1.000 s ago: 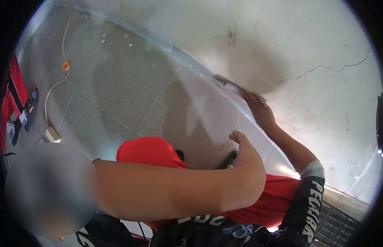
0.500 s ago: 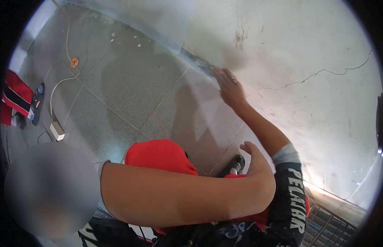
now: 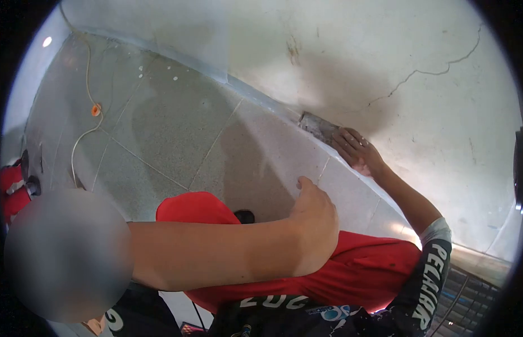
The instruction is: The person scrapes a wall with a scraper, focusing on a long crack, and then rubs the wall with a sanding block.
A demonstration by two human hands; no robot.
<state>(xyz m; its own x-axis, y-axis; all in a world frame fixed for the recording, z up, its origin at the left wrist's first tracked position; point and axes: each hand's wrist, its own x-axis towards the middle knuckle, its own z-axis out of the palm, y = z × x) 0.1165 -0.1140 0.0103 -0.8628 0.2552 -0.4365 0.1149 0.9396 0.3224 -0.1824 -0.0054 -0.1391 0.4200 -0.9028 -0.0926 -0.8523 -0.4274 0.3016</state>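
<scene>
My right hand (image 3: 357, 150) lies with its fingers over the near end of a flat grey rectangular piece (image 3: 317, 126), pressing it against the foot of the pale wall (image 3: 407, 67). The fingers cover part of the piece, and its exact kind does not show. My left forearm reaches across from the lower left. At its end my left hand (image 3: 317, 205) is bent at the wrist above the floor tiles, near my red trousers (image 3: 362, 258). One fingertip shows; the other fingers are hidden, and I see nothing in that hand.
A pale cable (image 3: 76, 140) with an orange piece (image 3: 96, 109) runs along the tiled floor (image 3: 160, 123) at left. Small white spots dot the floor near the wall. A person's red-clad leg (image 3: 14, 196) is at far left. A dark metal grille (image 3: 464, 297) stands lower right.
My right hand has slid right and nearer along the wall's foot, with the grey piece moving along. My left hand has shifted left, and the view has tilted slightly.
</scene>
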